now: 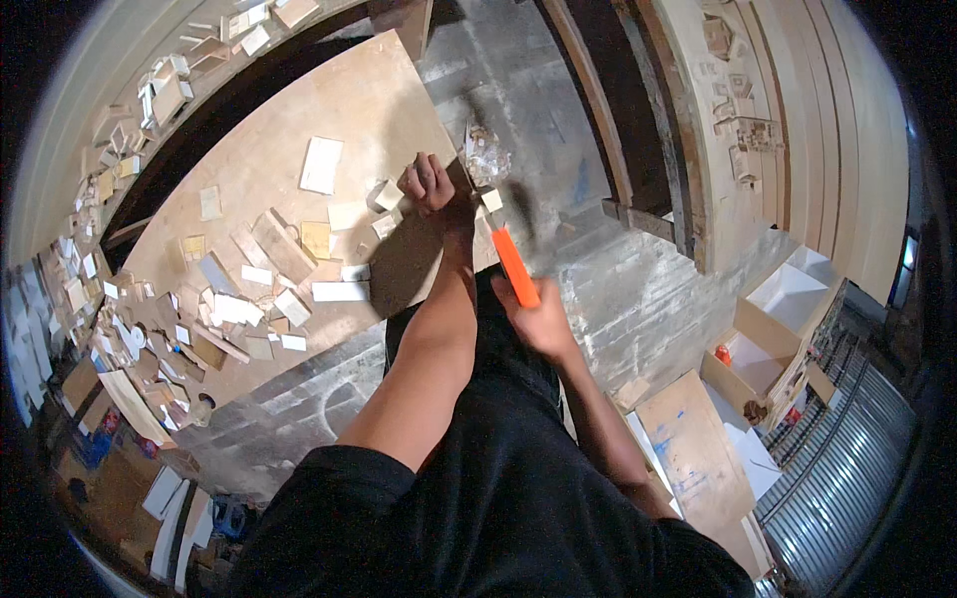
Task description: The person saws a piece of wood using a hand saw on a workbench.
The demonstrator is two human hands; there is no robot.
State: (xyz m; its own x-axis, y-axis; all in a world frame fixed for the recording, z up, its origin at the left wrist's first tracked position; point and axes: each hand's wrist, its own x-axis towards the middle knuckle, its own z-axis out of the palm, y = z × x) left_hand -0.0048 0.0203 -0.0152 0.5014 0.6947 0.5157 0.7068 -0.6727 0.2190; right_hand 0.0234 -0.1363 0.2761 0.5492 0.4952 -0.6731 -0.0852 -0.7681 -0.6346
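My left hand (429, 184) has its fingers curled near the right edge of the pale plywood board (379, 95); what lies under them is hidden. My right hand (533, 314) is closed on an orange utility knife (514, 264), angled up toward a small pale wood block (490, 197) beside my left wrist. Small blocks (384, 194) lie just left of my left hand, with a white rectangular piece (321, 164) farther left. A crumpled translucent heap (488, 149) is just beyond the board's edge.
Many offcuts (234, 309) cover the board's lower left. Strips with more pieces (169, 95) curve along the upper left. Dark wooden frames (618, 140) stand at right. Open boxes (758, 349), a paint-marked plywood panel (678, 439) and corrugated metal (837, 448) are at lower right.
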